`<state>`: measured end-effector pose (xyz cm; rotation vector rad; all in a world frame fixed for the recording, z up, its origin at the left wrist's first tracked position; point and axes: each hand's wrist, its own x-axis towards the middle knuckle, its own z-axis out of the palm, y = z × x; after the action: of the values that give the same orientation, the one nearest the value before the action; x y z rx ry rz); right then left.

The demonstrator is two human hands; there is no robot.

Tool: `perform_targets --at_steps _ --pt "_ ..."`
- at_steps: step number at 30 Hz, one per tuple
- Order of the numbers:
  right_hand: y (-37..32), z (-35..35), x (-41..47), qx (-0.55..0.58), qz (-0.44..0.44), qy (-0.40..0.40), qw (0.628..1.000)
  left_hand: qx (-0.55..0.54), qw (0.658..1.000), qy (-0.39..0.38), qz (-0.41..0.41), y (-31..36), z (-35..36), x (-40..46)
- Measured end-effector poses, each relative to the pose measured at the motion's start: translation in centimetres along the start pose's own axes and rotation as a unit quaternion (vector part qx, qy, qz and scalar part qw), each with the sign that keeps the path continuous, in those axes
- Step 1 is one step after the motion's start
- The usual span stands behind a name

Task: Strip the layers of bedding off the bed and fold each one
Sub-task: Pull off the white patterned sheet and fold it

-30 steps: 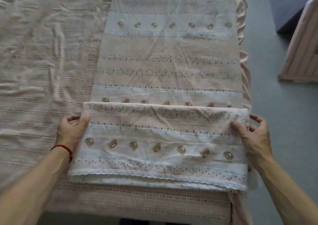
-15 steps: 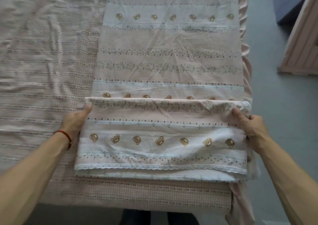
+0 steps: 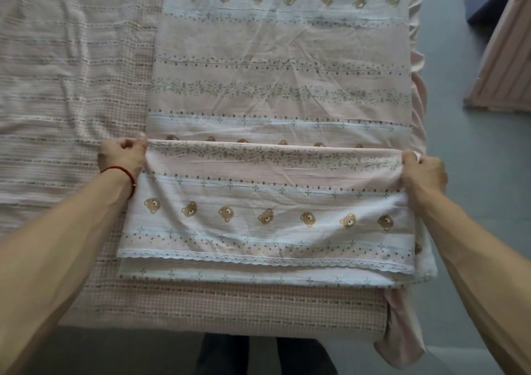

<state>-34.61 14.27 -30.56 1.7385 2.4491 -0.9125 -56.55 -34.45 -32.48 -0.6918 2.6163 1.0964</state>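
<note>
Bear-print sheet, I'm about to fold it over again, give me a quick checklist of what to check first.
1. Left hand grips the left end of the bear-print sheet fold: ok.
2. Right hand grips the right end: ok.
3. Fold edge straight between hands: ok.
4. Lace hem aligned with the layer under it: not ok, the lower layer sticks out.
5. Flat sheet ahead smooth: not ok, creased.
6. Sheet's far end: cannot tell.

The folded sheet (image 3: 267,202) is pale pink and white, banded with brown teddy bears, grey-green leaf sprigs, dots and blue crosses. The bed cover (image 3: 71,87) to its left shows a pink check.
</note>
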Motion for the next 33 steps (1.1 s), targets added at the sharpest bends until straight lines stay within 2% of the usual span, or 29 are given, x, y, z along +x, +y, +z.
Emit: perform_targets --at_steps 2,4,6,8,9,10,13,15,18,19,21,23,25,26,28,29,31,33 --pt "-1.1 0.1 -2.5 -0.057 -0.068 0.088 0.992 0.088 0.989 0.080 0.083 1.0 0.4 -3.3" --pt "-1.6 0.8 -6.2 -0.150 -0.225 0.131 0.954 0.213 0.946 0.125 0.209 0.8 0.9 -6.8" --pt "-0.7 1.8 -9.2 -0.251 -0.398 0.044 0.882 0.322 0.895 0.059 0.303 -1.6 1.7 -8.7" --pt "1.7 2.7 -8.9 -0.329 -0.476 -0.043 0.815 0.353 0.890 -0.022 0.288 -4.0 2.6 -9.5" --pt "2.8 2.7 -7.8 -0.344 -0.467 -0.074 0.811 0.358 0.892 -0.041 0.274 -4.9 3.1 -9.7" --pt "3.8 2.6 -6.5 -0.347 -0.439 -0.095 0.823 0.362 0.893 -0.047 0.265 -5.4 3.5 -9.9" --pt "5.1 2.3 -4.1 -0.336 -0.358 -0.100 0.865 0.363 0.893 -0.047 0.260 -5.3 3.7 -9.5" --pt "4.6 2.4 -4.7 -0.327 -0.336 -0.087 0.879 0.357 0.897 -0.050 0.256 -5.1 3.3 -9.3" --pt "4.2 2.4 -5.0 -0.351 -0.378 -0.085 0.853 0.368 0.888 -0.063 0.269 -4.9 2.9 -8.6" --pt "4.2 2.3 -4.3 -0.340 -0.367 -0.107 0.859 0.373 0.884 -0.073 0.271 -4.5 2.9 -7.5" --pt "4.5 1.5 -2.7 -0.306 -0.275 -0.152 0.899 0.386 0.879 -0.126 0.252 -3.3 2.8 -5.2" --pt "4.6 1.5 -1.8 -0.317 -0.220 -0.150 0.910 0.427 0.859 -0.159 0.234 -2.3 2.3 -3.2" --pt "3.8 1.2 -3.5 -0.350 -0.257 -0.103 0.895 0.442 0.850 -0.158 0.239 -1.7 1.5 -3.4" --pt "3.4 1.2 -5.1 -0.349 -0.315 -0.082 0.879 0.431 0.852 -0.134 0.265 -1.5 1.2 -4.5" --pt "3.2 0.9 -9.8 -0.332 -0.463 -0.087 0.817 0.391 0.840 -0.111 0.359 -2.0 0.9 -9.0" --pt "3.5 1.0 -12.4 -0.328 -0.514 -0.128 0.782 0.374 0.821 -0.129 0.412 -2.8 0.9 -12.2" --pt "4.9 2.1 -16.7 -0.347 -0.541 -0.217 0.734 0.370 0.764 -0.181 0.496 -5.6 1.6 -18.4" --pt "6.7 3.5 -18.6 -0.373 -0.538 -0.222 0.723 0.416 0.727 -0.214 0.503 -8.6 2.3 -22.6"
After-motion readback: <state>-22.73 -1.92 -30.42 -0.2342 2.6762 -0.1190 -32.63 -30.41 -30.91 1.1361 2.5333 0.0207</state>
